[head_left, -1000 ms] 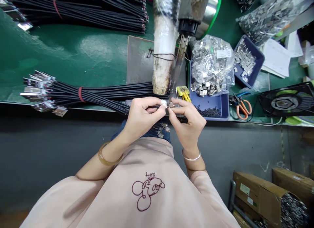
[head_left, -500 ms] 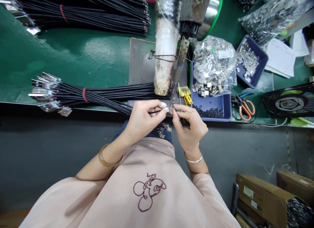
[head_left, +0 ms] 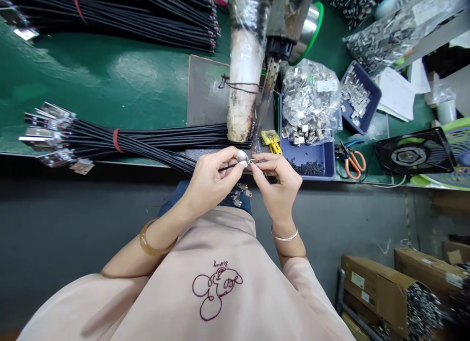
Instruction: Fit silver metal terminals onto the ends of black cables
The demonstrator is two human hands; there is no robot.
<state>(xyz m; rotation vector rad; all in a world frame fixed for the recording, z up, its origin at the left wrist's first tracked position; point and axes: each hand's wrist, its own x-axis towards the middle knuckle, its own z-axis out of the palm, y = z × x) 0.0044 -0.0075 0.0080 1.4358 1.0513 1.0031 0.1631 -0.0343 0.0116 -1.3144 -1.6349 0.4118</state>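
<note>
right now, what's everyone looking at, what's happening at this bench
A person's left hand pinches a black cable. The right hand has its fingertips close by, at a small shiny piece too tiny to make out. A tied cable bundle lies to the left, and a bag of metal parts rests in a blue tray to the right.

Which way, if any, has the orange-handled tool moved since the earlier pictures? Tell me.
No: the orange-handled tool lies in the same place beside the larger blue tray.
</note>
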